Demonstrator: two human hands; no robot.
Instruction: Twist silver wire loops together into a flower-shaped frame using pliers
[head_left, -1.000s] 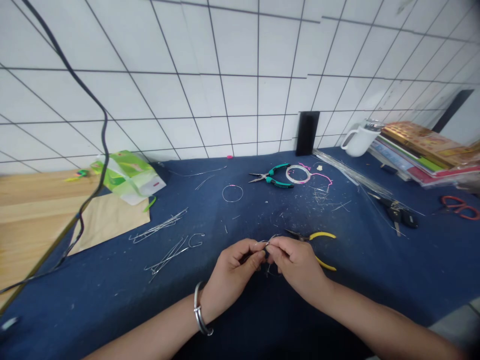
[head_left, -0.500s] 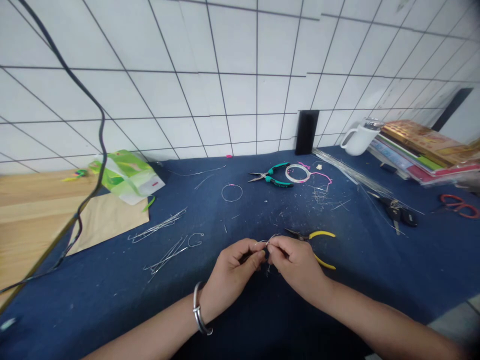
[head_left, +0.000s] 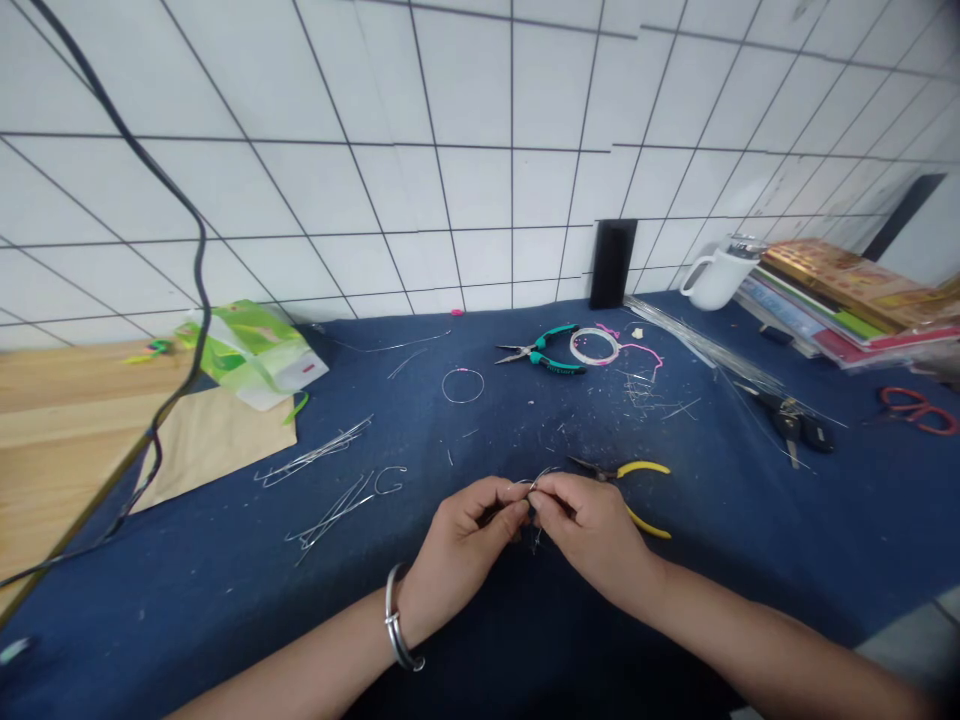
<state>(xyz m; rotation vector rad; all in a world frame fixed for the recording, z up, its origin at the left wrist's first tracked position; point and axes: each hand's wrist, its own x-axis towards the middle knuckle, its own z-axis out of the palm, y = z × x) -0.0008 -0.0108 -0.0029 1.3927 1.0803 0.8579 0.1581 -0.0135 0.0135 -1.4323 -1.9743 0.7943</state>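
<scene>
at the left, a smooth black cable runs past a crinkled, glossy green-and-white bag and a flat, matte tan sheet. next come bent wires, shiny, stiff and overlapping, one curled into an open hook; a sleeve or cuff could snag them into a tangle. the left hand, above a rounded metal bangle, has thumb and forefinger pinched together on a fine wire, which sits between the two hands, low and near the middle, mostly hidden by the fingers. being so thin and springy, it could slip or flick away if either pinch loosens, or kink if the hands pull unevenly; a cut end might prick a fingertip. beyond it lie a round wire loop with a pink wrap and teal-handled pliers, spread open. the right hand also pinches the wire, its fingertips meeting the left's. yellow-handled pliers lie partly behind that hand, so an outward wrist movement could knock them. farther right, short, hair-thin offcuts litter the soft, dark blue cloth, and could get mixed up with a dropped piece.
</scene>
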